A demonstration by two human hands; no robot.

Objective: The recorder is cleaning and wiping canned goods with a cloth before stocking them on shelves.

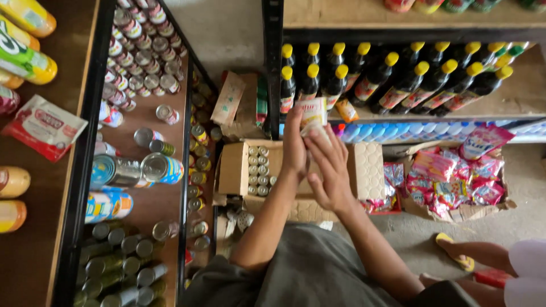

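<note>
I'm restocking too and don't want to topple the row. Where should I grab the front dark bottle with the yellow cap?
Probably by the neck just under the yellow cap of the dark bottle, coming from the open shelf front. The bottles stand upright and packed side by side, so the bodies are blocked while the slim necks stand free.

Both hands raised, left hand [295, 149] clasped, right hand [330, 170] fingers spread.

Glossy metal cans [162, 168] are gleaming on a smooth brown wooden shelf [156, 207]. Dark plastic bottles [398, 85] are shining under yellow caps. The open cardboard box [236, 167] is looking matt, and the snack packets [449, 176] shiny foil.
</note>
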